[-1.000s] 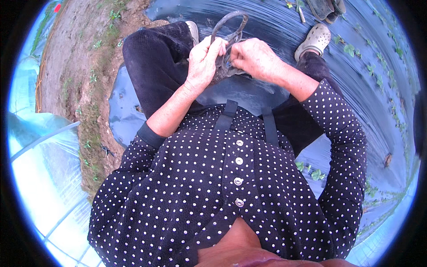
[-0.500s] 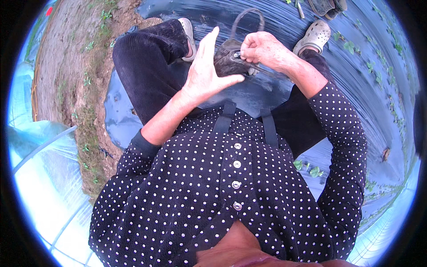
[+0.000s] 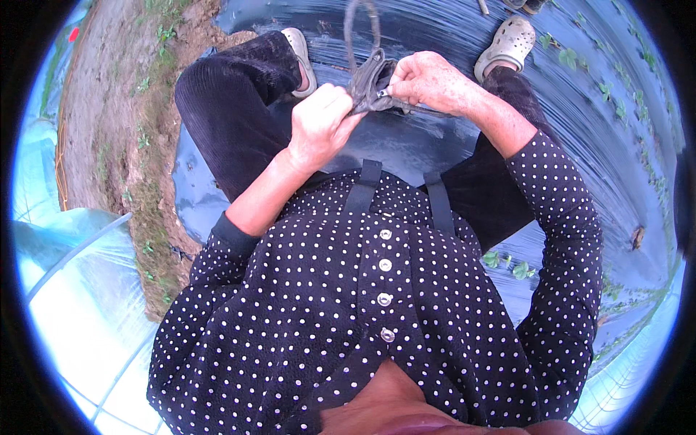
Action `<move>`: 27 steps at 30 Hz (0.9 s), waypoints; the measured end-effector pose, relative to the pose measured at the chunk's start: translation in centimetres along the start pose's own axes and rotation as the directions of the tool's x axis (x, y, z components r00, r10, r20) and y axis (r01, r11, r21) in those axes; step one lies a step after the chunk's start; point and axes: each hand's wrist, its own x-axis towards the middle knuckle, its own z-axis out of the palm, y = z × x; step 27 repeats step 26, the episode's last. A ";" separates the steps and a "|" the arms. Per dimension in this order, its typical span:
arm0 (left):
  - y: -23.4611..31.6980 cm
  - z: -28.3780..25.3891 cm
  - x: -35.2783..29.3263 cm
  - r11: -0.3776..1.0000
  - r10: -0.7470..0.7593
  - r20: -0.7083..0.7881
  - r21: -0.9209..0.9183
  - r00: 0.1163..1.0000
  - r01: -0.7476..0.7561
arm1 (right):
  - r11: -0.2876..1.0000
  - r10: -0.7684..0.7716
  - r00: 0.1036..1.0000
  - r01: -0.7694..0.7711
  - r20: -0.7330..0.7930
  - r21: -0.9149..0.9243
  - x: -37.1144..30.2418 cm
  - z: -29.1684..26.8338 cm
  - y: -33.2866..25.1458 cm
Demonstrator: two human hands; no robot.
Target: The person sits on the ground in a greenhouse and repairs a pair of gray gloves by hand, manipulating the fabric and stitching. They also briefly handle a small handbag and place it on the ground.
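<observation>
A small dark grey bag (image 3: 368, 85) of soft fabric hangs between my hands, in front of my bent legs. Its strap (image 3: 350, 32) loops up and away toward the top edge. My left hand (image 3: 319, 125) is closed round the bag's left side, thumb pointing right. On the right side, my right hand (image 3: 429, 81) pinches a small shiny piece at the bag's edge, perhaps a zipper pull. A thin cord or strap runs under the right hand. Whatever is inside the bag cannot be seen.
Dark plastic sheeting (image 3: 428, 141) covers the ground, with small green plants (image 3: 568, 58) growing through it at right. Bare soil (image 3: 101, 109) lies left. Light clogs (image 3: 511, 42) are on my feet. A translucent film wall with a curved pipe (image 3: 80, 254) stands at lower left.
My left hand has gone from spread fingers to gripping the bag's left side. The bag now looks bunched and narrower, and its strap has shifted up and left. My right hand keeps its pinch.
</observation>
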 end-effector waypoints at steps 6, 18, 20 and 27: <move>0.2 -3.0 -1.0 0.997 0.077 -0.072 -0.007 0.994 -0.078 | 0.912 -0.094 0.978 0.011 -0.184 -0.409 0.0 -1.6 0.6; -4.0 0.1 1.5 0.890 -0.372 0.158 -0.220 0.915 0.400 | 0.975 -0.200 0.979 0.203 -0.042 0.086 3.4 -4.1 5.2; -6.5 3.5 3.3 0.873 -0.382 0.192 -0.245 0.904 0.421 | 1.000 -0.016 0.992 0.017 -0.122 0.014 4.8 -4.5 5.4; -13.7 15.2 3.2 0.403 -0.583 0.494 -0.512 0.644 0.758 | 0.989 -0.124 0.937 0.091 -0.326 -0.115 3.0 -8.0 3.6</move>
